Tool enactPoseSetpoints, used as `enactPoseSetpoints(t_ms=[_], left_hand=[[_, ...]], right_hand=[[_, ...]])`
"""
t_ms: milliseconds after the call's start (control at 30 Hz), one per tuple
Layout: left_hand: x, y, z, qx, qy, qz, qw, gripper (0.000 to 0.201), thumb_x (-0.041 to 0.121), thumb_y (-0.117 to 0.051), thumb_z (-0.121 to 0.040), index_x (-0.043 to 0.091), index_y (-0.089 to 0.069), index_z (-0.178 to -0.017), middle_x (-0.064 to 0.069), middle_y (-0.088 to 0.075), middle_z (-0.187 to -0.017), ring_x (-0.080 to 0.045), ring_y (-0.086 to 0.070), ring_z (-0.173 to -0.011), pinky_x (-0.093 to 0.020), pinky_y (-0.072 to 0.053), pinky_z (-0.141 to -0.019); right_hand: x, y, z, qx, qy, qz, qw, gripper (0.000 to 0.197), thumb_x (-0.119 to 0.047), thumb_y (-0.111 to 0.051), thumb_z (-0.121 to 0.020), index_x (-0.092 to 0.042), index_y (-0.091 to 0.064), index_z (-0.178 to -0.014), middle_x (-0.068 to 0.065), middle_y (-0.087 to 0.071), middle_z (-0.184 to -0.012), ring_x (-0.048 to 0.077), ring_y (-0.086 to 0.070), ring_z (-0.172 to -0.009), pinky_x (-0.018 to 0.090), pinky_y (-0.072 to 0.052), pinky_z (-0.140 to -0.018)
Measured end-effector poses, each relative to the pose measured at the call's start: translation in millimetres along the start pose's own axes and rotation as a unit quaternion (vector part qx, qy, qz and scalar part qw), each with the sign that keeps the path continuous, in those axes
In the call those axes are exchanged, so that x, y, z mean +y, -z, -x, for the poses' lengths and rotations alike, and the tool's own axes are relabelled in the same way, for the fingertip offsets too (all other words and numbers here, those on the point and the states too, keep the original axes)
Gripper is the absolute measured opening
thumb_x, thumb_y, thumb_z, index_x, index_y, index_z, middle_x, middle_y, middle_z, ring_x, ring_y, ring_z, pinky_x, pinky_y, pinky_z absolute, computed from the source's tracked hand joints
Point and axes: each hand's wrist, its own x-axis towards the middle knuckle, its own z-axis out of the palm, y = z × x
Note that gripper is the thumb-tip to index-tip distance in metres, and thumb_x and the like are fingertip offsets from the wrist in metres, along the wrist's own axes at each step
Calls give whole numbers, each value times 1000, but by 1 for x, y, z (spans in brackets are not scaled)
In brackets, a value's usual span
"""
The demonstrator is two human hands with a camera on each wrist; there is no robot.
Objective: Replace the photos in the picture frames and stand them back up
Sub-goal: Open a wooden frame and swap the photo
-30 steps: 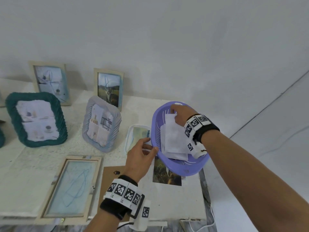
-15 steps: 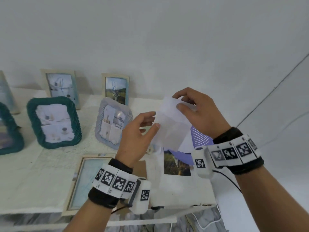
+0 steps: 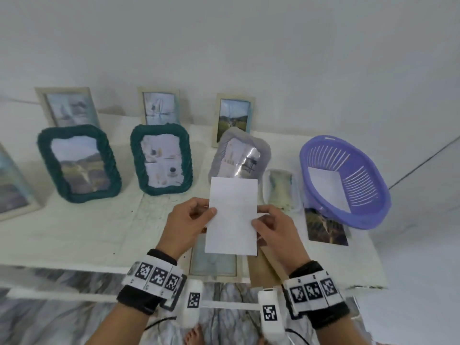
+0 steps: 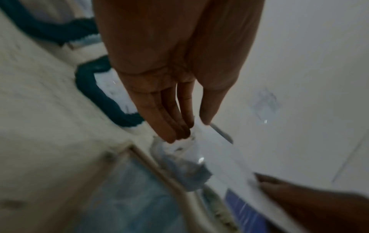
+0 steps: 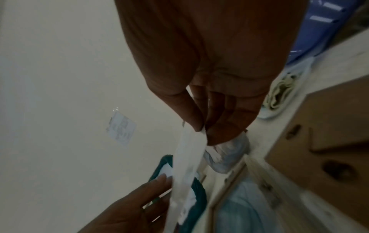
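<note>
Head view: left hand (image 3: pixel 185 224) and right hand (image 3: pixel 272 226) pinch opposite side edges of a white rectangular photo sheet (image 3: pixel 232 216), raised above the white table (image 3: pixel 74 235); purple slotted plastic basket (image 3: pixel 348 180) well right.

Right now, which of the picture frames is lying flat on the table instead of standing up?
The light wooden frame at the table's front edge, just below the white photo held in both hands. It lies flat with its brown backing board beside it; the others stand upright.

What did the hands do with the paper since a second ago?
The right hand took the white photo out of the purple basket, and the left hand let go of the basket's rim and pinched the photo's other edge. Both now hold it above the flat frame. The standing frames stayed put.
</note>
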Motion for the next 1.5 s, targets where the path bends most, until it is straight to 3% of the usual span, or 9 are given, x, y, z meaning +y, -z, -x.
enactPoseSetpoints(t_ms=[67,167,367,467,733,1100,1267,1367,1500], left_hand=[[-20,18,3,23,-36,-106,993,8,21,-68,-90,23,-70,-97,7,-73,-93,-6,-66,-87,-17,-53,-75],[-44,39,8,40,-48,-213,975,16,24,-67,-90,25,-67,-106,12,-66,-104,-5,-60,-94,-26,-50,-87],[-79,52,17,-13,-97,-235,967,46,61,-49,-85,35,-58,-121,16,-59,-121,-8,-49,-113,-30,-36,-98],[-90,51,17,-10,-120,-258,959,50,60,-42,-85,34,-59,-125,16,-61,-123,-9,-47,-117,-32,-31,-98],[-99,47,17,0,-171,-314,934,41,50,-45,-89,36,-60,-124,27,-55,-120,-4,-43,-113,-32,-31,-92],[-102,45,16,7,-175,-335,926,41,53,-42,-90,38,-59,-125,24,-56,-121,-5,-43,-115,-28,-28,-89],[-104,45,15,11,-177,-342,923,41,52,-41,-90,39,-58,-125,27,-52,-120,-5,-43,-115,-28,-27,-89],[-104,45,15,14,-177,-342,923,42,53,-40,-90,38,-58,-125,25,-54,-121,-5,-42,-114,-29,-28,-90],[-103,45,16,15,-176,-346,921,43,54,-40,-90,37,-59,-125,20,-58,-121,-6,-43,-114,-28,-28,-90]], right_hand=[[10,-12,7,-1,-13,14,1000,17,-5,-56,-93,-13,-62,-107,10,-67,-77,19,-65,-65,39,-56,-56],[23,-22,13,-8,-47,30,998,19,-6,-55,-94,-14,-62,-110,4,-64,-76,11,-65,-68,24,-54,-58],[38,-32,8,-26,-70,168,983,28,-35,-53,-89,-35,-61,-116,-9,-67,-77,10,-67,-71,43,-57,-75],[35,-37,9,-16,-69,269,961,39,-49,-48,-84,-39,-57,-121,-14,-63,-76,6,-64,-69,39,-56,-75],[18,-58,17,10,-42,352,935,34,-27,-57,-94,-19,-57,-127,-7,-58,-80,1,-48,-65,3,-36,-58],[30,-53,21,43,-17,391,919,33,-32,-53,-95,-19,-59,-125,0,-55,-104,12,-51,-82,25,-40,-72],[43,-21,27,106,-67,507,853,45,-41,-55,-88,-18,-55,-126,11,-48,-127,32,-44,-112,42,-43,-89],[49,-10,31,73,-120,523,841,55,-56,-51,-87,-24,-45,-131,8,-40,-137,31,-40,-121,43,-41,-94],[53,-5,33,67,-100,503,856,50,-46,-53,-90,-19,-48,-131,10,-45,-134,31,-41,-118,38,-41,-94]])
